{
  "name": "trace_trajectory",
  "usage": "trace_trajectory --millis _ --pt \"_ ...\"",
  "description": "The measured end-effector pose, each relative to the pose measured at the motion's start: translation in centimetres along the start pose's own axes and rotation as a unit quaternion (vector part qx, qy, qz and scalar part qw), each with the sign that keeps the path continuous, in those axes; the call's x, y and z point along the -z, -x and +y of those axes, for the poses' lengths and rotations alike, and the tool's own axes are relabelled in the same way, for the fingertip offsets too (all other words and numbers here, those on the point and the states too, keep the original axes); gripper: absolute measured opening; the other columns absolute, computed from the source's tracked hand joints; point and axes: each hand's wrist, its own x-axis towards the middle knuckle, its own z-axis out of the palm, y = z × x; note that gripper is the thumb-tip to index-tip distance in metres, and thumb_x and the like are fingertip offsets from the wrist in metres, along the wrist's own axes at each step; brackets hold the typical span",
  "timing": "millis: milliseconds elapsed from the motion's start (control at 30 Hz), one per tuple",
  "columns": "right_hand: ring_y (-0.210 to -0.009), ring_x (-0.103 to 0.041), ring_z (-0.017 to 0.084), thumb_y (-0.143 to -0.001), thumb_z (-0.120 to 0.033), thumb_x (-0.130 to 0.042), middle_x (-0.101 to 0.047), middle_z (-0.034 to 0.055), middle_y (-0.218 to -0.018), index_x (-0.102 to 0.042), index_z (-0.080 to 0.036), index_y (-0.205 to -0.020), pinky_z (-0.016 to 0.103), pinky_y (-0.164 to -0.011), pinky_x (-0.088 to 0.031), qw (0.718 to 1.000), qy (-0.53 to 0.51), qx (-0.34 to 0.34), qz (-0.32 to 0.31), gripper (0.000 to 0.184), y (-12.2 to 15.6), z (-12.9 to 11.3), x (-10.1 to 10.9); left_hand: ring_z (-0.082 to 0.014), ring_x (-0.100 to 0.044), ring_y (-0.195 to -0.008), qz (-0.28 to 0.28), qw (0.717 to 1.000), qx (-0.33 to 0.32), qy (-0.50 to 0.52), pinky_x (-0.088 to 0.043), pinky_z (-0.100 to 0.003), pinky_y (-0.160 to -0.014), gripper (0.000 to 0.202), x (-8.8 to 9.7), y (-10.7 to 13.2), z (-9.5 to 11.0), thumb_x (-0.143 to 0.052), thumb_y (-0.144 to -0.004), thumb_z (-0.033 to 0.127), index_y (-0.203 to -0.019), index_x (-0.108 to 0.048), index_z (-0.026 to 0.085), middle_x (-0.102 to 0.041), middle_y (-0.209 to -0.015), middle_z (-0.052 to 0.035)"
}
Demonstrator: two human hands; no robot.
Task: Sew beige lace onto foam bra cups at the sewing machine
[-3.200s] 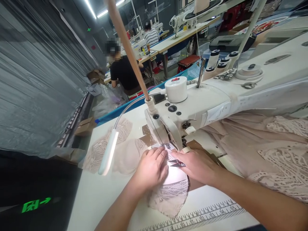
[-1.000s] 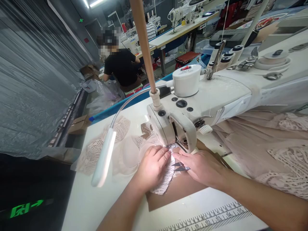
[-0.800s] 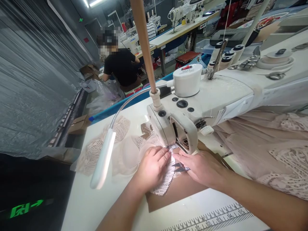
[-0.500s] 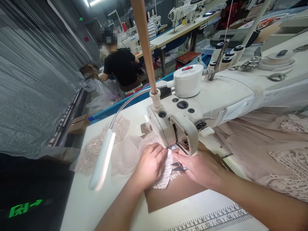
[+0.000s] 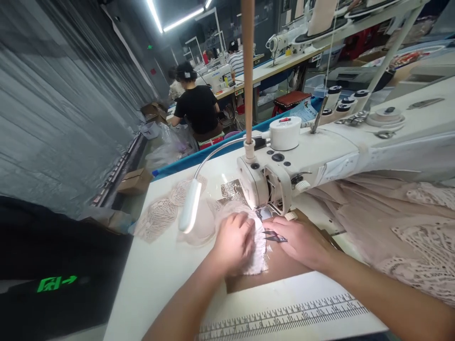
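Note:
My left hand (image 5: 232,241) lies fingers down on a small white lace piece (image 5: 258,246) just in front of the white sewing machine (image 5: 320,151). My right hand (image 5: 302,241) rests beside it at the needle area, closed round small thread snips (image 5: 273,237) whose blades point left. Under both hands a brown sheet (image 5: 280,270) covers the table. The needle itself is hidden behind the machine head.
A gooseneck lamp (image 5: 190,210) hangs left of my hands over more lace pieces (image 5: 156,218). Beige fabric and lace (image 5: 401,222) pile up on the right. A ruler strip (image 5: 284,317) runs along the table's near edge. A person in black (image 5: 197,109) sits at a bench behind.
The lace piece has been fed further under the machine, so less of it shows below my hands. My view has pulled back and shifted left; both hands stay at the needle.

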Motion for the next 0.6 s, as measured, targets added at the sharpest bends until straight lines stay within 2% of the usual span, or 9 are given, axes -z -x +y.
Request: trace_trajectory --millis 100,200,300,400,500,600 --pt "-0.089 -0.061 0.02 -0.078 -0.01 -0.044 -0.066 0.0056 -0.1 -0.063 -0.023 -0.11 0.029 -0.074 -0.048 0.997 -0.066 0.029 0.004 0.039 0.1 0.0 0.3 -0.0313 -0.051 -0.105 -0.042 0.999 0.012 0.018 -0.046 -0.048 -0.084 0.037 1.0 1.7 2.6 -0.051 -0.082 0.025 -0.118 -0.055 0.018 -0.054 -0.126 -0.0134" --pt "-0.082 -0.059 0.018 -0.084 -0.017 -0.047 -0.064 0.0055 -0.091 -0.065 -0.021 -0.098 0.028 -0.07 -0.047 0.992 -0.099 0.073 -0.021 0.023 0.2 -0.5 0.8 -0.0312 -0.051 -0.107 -0.066 0.995 0.002 0.079 -0.045 -0.049 -0.089 0.044 1.8 3.7 4.9 -0.057 -0.079 0.028 -0.122 -0.053 0.018 -0.054 -0.126 -0.0135" --pt "-0.071 -0.055 0.017 -0.089 -0.023 -0.044 -0.059 0.0045 -0.078 -0.065 -0.02 -0.086 0.027 -0.062 -0.043 0.989 -0.097 0.108 -0.043 0.021 0.2 -1.0 1.2 -0.0271 -0.051 -0.113 -0.034 0.983 0.009 0.178 -0.045 -0.042 -0.096 0.048 2.9 5.3 5.5 -0.056 -0.083 0.03 -0.129 -0.049 0.02 -0.052 -0.13 -0.0124" --pt "-0.072 -0.055 0.017 -0.089 -0.019 -0.042 -0.06 0.0053 -0.078 -0.065 -0.02 -0.089 0.027 -0.062 -0.042 0.986 -0.073 0.143 -0.044 0.023 0.4 -1.1 1.4 -0.0237 -0.051 -0.116 0.048 0.971 0.069 0.222 -0.044 -0.039 -0.099 0.038 4.0 6.2 3.8 -0.052 -0.087 0.028 -0.124 -0.054 0.021 -0.056 -0.126 -0.0098" --pt "-0.082 -0.058 0.019 -0.081 -0.009 -0.045 -0.064 0.008 -0.095 -0.062 -0.019 -0.105 0.028 -0.067 -0.043 0.979 -0.038 0.193 -0.047 0.031 0.6 -1.7 1.4 -0.0249 -0.053 -0.116 0.109 0.961 0.156 0.202 -0.045 -0.039 -0.097 0.031 4.7 5.9 0.3 -0.05 -0.089 0.031 -0.116 -0.06 0.021 -0.059 -0.123 -0.0093" --pt "-0.093 -0.059 0.021 -0.076 -0.006 -0.045 -0.062 0.0096 -0.113 -0.057 -0.019 -0.114 0.028 -0.071 -0.043 0.961 0.015 0.262 -0.09 0.042 0.7 -3.2 1.1 -0.0291 -0.05 -0.12 0.127 0.938 0.276 0.168 -0.049 -0.035 -0.086 0.037 5.0 4.1 -3.6 -0.053 -0.085 0.036 -0.118 -0.06 0.019 -0.056 -0.128 -0.0111"
